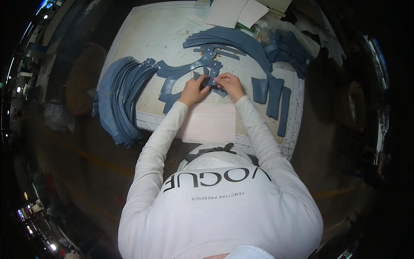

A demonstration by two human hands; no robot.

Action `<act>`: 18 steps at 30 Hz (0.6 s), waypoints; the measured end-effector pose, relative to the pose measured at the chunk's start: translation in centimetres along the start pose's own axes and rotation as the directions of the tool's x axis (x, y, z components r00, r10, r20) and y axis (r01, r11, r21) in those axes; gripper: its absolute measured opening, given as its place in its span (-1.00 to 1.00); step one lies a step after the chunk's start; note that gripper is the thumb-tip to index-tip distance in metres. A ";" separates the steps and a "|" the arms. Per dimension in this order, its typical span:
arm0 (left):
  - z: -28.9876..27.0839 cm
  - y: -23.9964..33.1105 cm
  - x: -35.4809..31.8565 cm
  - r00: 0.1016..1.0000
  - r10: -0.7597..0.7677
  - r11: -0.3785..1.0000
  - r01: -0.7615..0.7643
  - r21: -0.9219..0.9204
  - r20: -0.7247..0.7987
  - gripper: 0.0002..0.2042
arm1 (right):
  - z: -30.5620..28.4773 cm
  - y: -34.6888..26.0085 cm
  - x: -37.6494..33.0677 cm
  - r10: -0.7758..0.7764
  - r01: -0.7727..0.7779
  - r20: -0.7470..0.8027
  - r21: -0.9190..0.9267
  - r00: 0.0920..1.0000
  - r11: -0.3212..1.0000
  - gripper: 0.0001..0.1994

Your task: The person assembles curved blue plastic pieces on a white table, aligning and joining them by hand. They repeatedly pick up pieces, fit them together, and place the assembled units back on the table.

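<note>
My left hand (195, 90) is closed on a small blue cut piece (207, 80), which looks like leather or coated fabric. My right hand (231, 86) comes in from the other side, thumb and fingertips pinched together at the edge of the blue pieces. Whatever lies in that pinch is too small to make out. Tiny white stickers dot some pieces near my fingers. Curved blue pieces (174, 80) lie spread to the left of my hands. Right below my wrists rests a pinkish gridded sheet (209, 123), apparently of small stickers.
A thick fanned stack of curved blue pieces (116, 97) hangs over the left edge of the white table (151, 26). More curved pieces (233, 36) arc across the back. Flat blue strips (274, 97) lie at the right, beside a blue heap (289, 49). White sheets (224, 13) sit at the back.
</note>
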State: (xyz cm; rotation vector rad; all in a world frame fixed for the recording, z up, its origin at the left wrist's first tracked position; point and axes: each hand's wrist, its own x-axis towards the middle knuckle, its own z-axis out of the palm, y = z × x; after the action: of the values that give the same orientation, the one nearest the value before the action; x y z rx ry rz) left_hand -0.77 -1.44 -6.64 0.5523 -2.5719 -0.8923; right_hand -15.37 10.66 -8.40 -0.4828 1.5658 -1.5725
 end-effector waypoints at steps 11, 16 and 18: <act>0.3 -0.5 0.0 0.996 0.080 0.997 -0.081 -0.016 -0.048 -0.77 | -1.6 0.5 -3.3 -0.331 0.279 -0.022 -0.486 0.943 0.828 -0.61; 0.3 -0.3 -0.1 0.996 0.074 0.997 -0.075 -0.001 -0.041 -0.80 | -0.6 0.4 -4.0 -0.396 0.345 0.032 -0.558 0.918 0.755 -0.58; 0.3 -0.3 -0.1 0.989 0.127 0.992 -0.126 0.013 -0.074 -0.81 | -0.3 0.2 -4.0 -0.418 0.367 0.078 -0.638 0.905 0.677 -0.59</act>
State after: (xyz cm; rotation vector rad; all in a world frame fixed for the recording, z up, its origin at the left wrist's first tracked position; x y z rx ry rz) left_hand -0.75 -1.44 -7.12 0.4113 -2.5128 -0.8033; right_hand -13.22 13.96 -7.46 -1.2281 2.1674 -1.3114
